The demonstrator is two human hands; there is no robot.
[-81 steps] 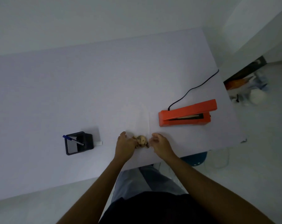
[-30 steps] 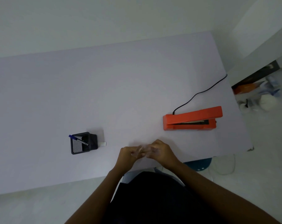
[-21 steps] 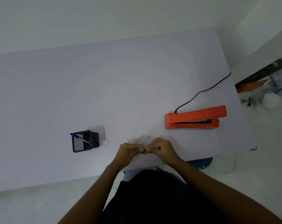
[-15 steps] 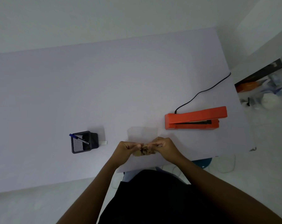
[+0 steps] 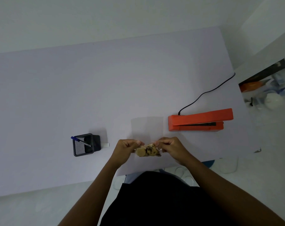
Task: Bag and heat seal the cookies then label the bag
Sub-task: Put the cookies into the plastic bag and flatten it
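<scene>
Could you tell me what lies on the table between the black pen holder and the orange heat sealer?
In the head view, the clear bag lies there; nearer the pen holder, a small white label; sealer.

Plain indoor workroom, likely a small packing station: a bare white counter (image 5: 105, 87) against white walls carries an orange heat sealer (image 5: 199, 122) with its power cord (image 5: 205, 92) and a black mesh pen holder (image 5: 84, 145); clutter lies on the floor at right.
</scene>
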